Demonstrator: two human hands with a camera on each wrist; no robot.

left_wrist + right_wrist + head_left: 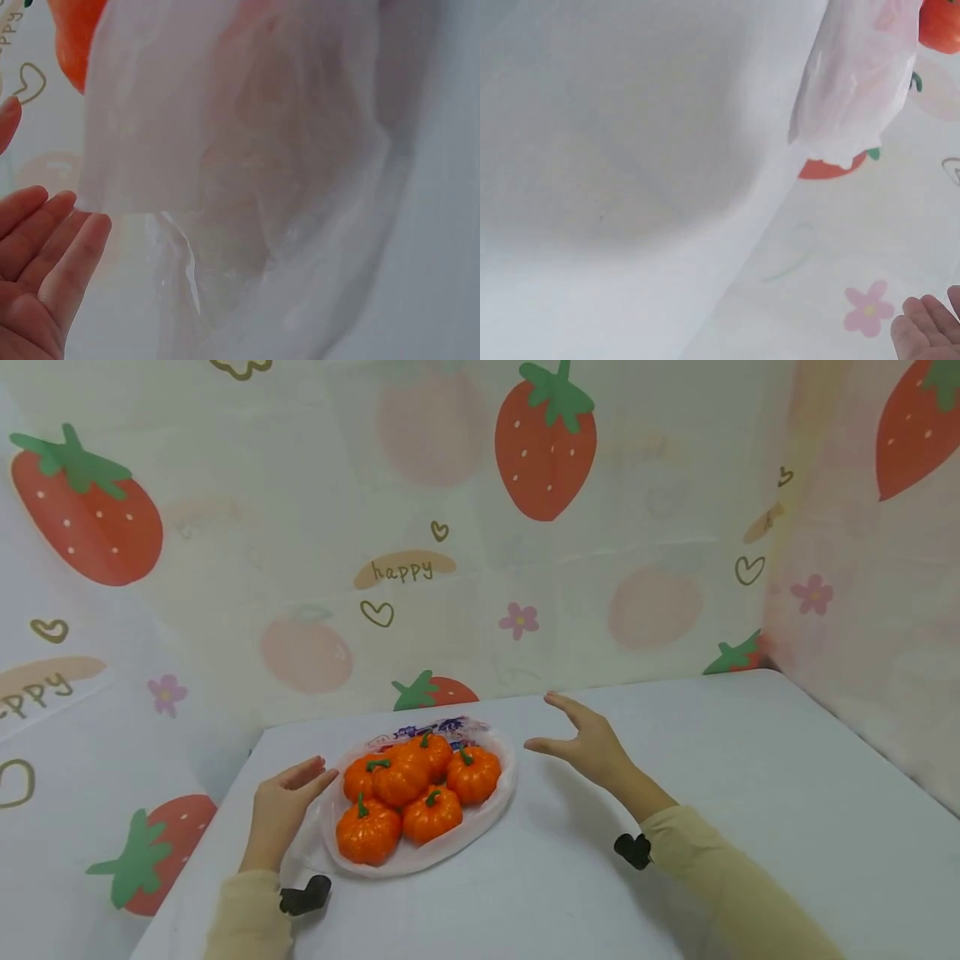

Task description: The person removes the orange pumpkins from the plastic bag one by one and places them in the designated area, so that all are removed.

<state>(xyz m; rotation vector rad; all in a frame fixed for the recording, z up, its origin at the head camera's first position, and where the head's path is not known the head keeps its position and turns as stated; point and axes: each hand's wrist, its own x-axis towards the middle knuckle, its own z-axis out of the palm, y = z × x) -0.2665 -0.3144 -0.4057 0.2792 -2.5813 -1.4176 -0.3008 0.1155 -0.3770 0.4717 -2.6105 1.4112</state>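
Note:
Several small orange pumpkins [400, 779] with green stems lie heaped in a white plastic bag [487, 814], its mouth spread wide around them. Coloured print shows on the bag's far side. My left hand [283, 810] is just left of the bag, fingers extended and holding nothing. In the left wrist view its fingertips come close to the bag's edge [142, 150]; I cannot tell whether they touch. To the right of the bag, and apart from it, my right hand [596, 752] hovers above the table with thumb and fingers spread, nothing in it.
A white-covered table [750, 802] carries the bag. Behind it and at the sides hangs a pale curtain [585, 560] printed with strawberries, hearts and flowers. Black wrist mounts [306, 896] sit at both sleeves.

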